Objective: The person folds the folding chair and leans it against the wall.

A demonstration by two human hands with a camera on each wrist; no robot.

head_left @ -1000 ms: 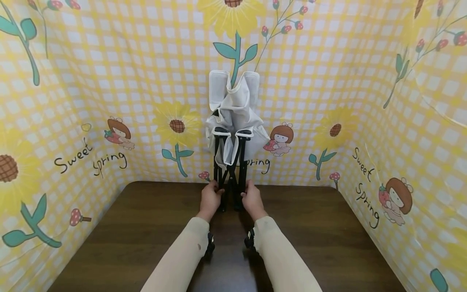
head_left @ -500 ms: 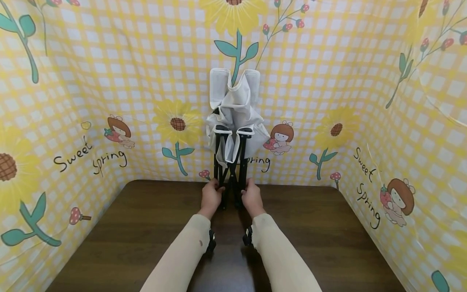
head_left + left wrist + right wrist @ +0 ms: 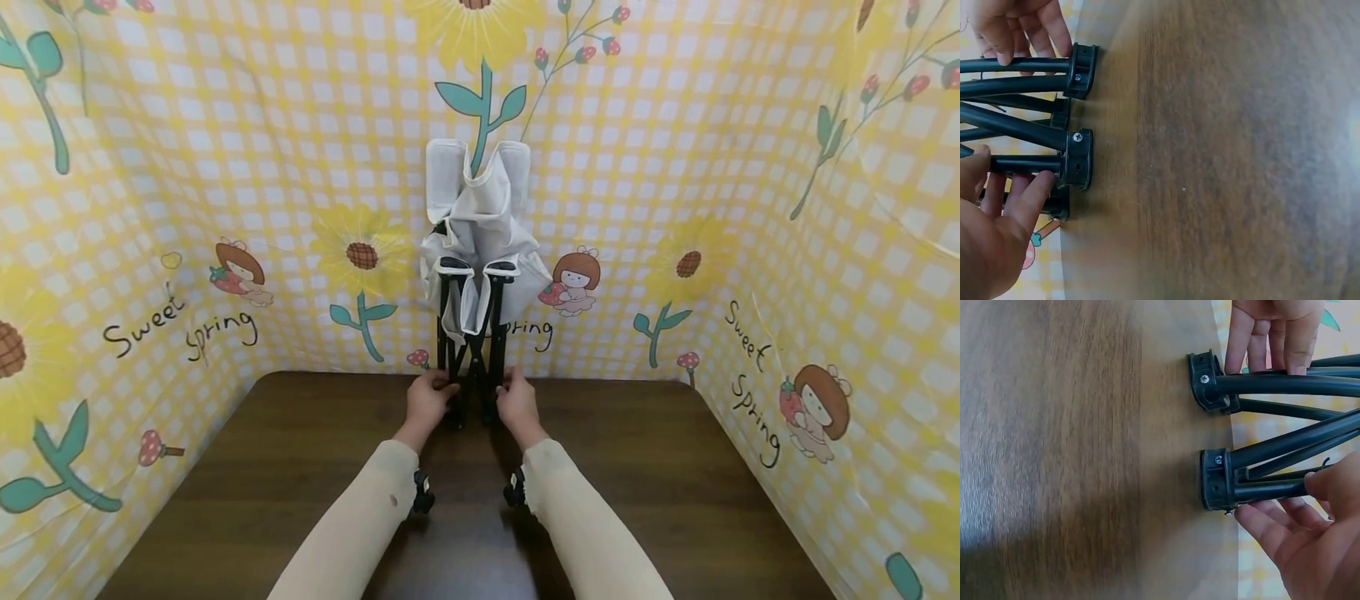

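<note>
A folded camping chair (image 3: 491, 196) stands upright at the far edge of the table, its white fabric bunched above black tubular legs (image 3: 498, 333). My left hand (image 3: 427, 402) holds a leg low on the left side. On the other side, my right hand (image 3: 517, 402) grips the right leg at about the same height. From the left wrist view, the left thumb lies on one tube and the fingers reach round beneath it. Black plastic feet (image 3: 1215, 480) with screws cap the tubes. The right thumb rests on a tube in the right wrist view, with fingers curling under it.
The brown wooden table (image 3: 637, 483) spreads in front of the chair. Behind it and on both sides hangs a yellow checked cloth (image 3: 637, 142) printed with sunflowers and figures. The chair's fabric stands close to the back cloth.
My left hand and forearm have shifted slightly left over the last half second. The right hand and the chair stay nearly in place, and the head view has moved a little.
</note>
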